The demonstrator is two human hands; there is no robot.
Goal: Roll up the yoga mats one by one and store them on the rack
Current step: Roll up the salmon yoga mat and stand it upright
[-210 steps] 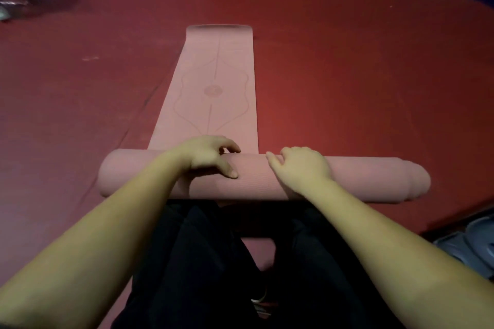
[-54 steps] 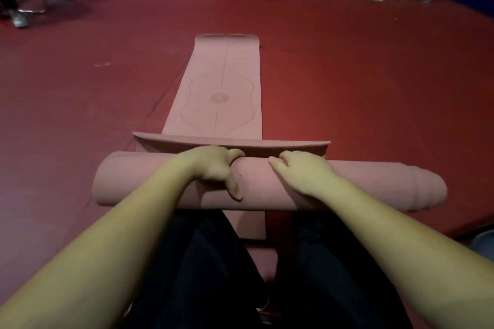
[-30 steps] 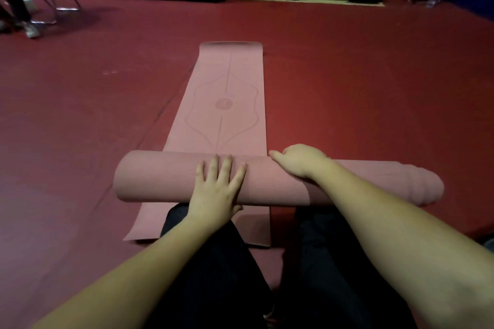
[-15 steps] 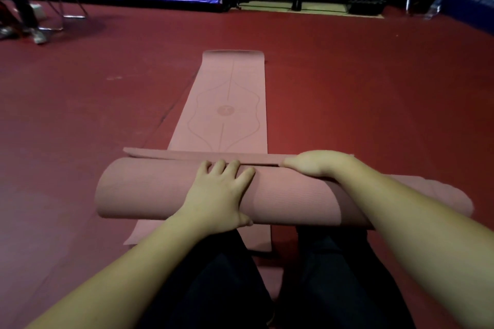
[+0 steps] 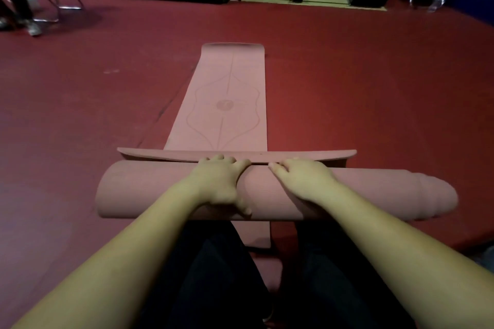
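Pink mat roll under both hands

Dark trousers are showing nearest. Left hand (image 5: 220,184) and right hand (image 5: 300,181) are curling fingers over the rolled yoga mat (image 5: 149,189), lying crosswise on a flat pink mat (image 5: 227,104) stretching across red flooring (image 5: 361,93).

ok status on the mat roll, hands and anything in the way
Left hand and right hand both gripping the rolled pink yoga mat, loose flap edge at the fingertips. Flat pink yoga mat underneath, crosswise. Nothing blocking.
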